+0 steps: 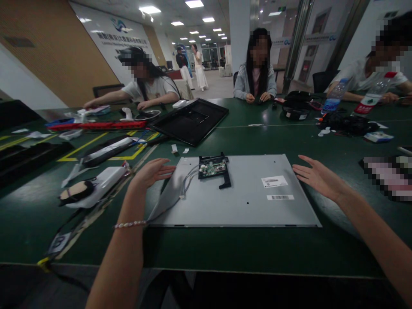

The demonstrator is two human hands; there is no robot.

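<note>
A flat grey metal display panel (238,206) lies on the green table in front of me, its labelled back facing up. On its upper left part sits a small green circuit board (212,168) in a black plastic bracket (227,178). Thin grey cables (185,184) run from the board down to the panel's left side. My left hand (156,171) is at the panel's left edge, fingers stretched out. At the right edge is my right hand (312,176), also open, fingers spread toward the panel. Whether either hand touches the edge I cannot tell.
Beyond the panel lies a black monitor casing (193,120). To the left are a white device with a tan pad (93,189), a black-and-white strip-like object (109,150) and a red bar (96,125). Bottles (334,98) and black cables (347,123) stand at right. Several people sit opposite.
</note>
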